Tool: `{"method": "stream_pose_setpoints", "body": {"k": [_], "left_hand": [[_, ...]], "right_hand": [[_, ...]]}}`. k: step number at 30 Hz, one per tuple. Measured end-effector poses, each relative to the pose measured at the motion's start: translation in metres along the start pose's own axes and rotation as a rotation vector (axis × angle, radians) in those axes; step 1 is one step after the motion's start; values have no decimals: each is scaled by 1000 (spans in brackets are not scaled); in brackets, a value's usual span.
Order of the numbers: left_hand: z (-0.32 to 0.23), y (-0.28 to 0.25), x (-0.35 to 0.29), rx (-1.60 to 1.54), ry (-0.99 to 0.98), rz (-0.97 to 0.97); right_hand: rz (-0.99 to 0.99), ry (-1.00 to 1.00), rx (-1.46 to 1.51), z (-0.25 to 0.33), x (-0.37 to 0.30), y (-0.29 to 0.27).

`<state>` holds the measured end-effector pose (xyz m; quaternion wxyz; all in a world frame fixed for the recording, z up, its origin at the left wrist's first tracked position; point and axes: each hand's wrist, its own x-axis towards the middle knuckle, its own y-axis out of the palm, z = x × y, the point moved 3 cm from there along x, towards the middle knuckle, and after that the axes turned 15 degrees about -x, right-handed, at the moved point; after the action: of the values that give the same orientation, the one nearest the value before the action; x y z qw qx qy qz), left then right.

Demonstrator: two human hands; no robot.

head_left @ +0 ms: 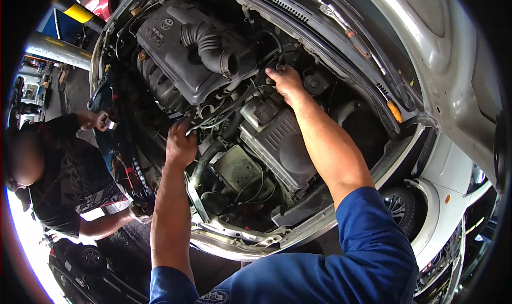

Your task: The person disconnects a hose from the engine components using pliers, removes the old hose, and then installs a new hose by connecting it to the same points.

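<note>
Both of my hands are inside a car's engine bay. My left hand (181, 142) is closed near the front of the engine, its fingers curled down around the lower end of a black cable or thin hose (229, 108). That dark line runs up and right toward my right hand (285, 82), closed with thumb and fingertips by its far end, next to the engine cover (176, 53). A ribbed black air intake hose (210, 50) lies on the cover, its open end facing my right hand. Below my right forearm sits the black air filter box (280, 144). My fingertips are partly hidden.
A co-worker (69, 170) stands at the left with hands by the front of the car. The raised hood (453, 64) is at the right. A ratchet (338, 18) and a yellow-handled screwdriver (393, 111) lie along the windshield edge. The fender rim (298, 234) curves close to me.
</note>
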<state>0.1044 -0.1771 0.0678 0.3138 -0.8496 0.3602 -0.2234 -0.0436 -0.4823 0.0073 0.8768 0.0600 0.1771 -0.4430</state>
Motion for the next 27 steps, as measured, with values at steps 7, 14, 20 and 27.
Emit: {"method": "stream_pose_setpoints", "body": {"k": [7,14,20,27], "left_hand": [[11,11,26,-163,-68,237],[6,6,56,-223,22,179],[11,15,80,-209,-106,145],[15,29,101,-201,-127,47]], "right_hand": [[12,-17,-32,-3,8,-1],[-70,68,-162,-3,3,-6],[-201,18,-238,-4,3,-7],[-156,151,-221,-19,9,-9]]}}
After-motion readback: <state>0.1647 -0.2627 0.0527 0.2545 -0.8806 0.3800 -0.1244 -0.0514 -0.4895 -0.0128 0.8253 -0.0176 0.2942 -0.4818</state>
